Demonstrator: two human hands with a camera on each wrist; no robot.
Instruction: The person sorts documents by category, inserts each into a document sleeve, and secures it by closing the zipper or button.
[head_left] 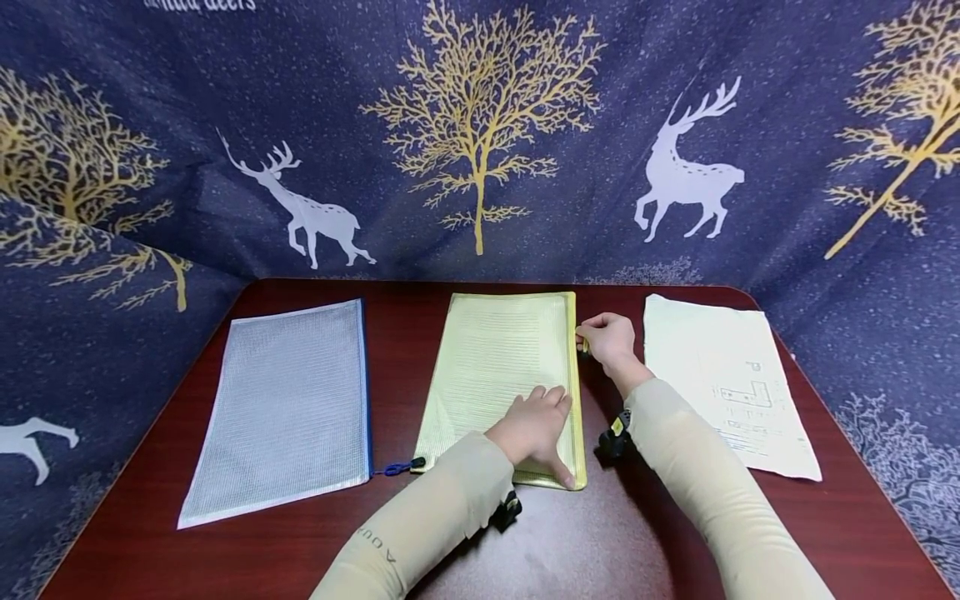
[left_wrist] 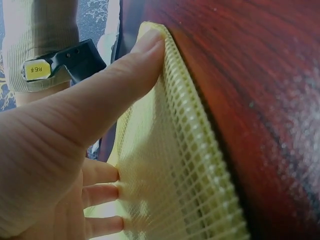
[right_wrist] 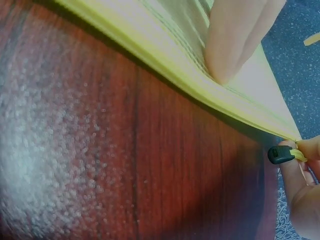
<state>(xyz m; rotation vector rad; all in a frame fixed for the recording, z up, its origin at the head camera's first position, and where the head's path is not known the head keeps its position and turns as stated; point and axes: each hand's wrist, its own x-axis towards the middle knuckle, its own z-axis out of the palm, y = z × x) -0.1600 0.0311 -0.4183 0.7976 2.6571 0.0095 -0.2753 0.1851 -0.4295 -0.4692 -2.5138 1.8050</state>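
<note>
A yellow mesh zipper pouch [head_left: 480, 358] lies flat in the middle of the table, its yellow zipper edge on the right. My left hand [head_left: 534, 425] rests on its lower right part with fingers spread. In the left wrist view the left thumb [left_wrist: 120, 80] lies straight along the pouch's near edge and the fingertips touch the mesh. At the upper right edge my right hand [head_left: 609, 337] pinches the zipper pull [right_wrist: 282, 154], a yellow loop with a black end. The slider itself is hidden by the fingers.
Left of the yellow pouch lies a whitish mesh pouch [head_left: 285, 408] with a blue zipper edge; its blue pull [head_left: 397, 468] reaches the yellow pouch's corner. A printed white sheet [head_left: 705, 358] lies on the right. Behind the dark red table [head_left: 540, 550] hangs a blue patterned cloth [head_left: 315, 100].
</note>
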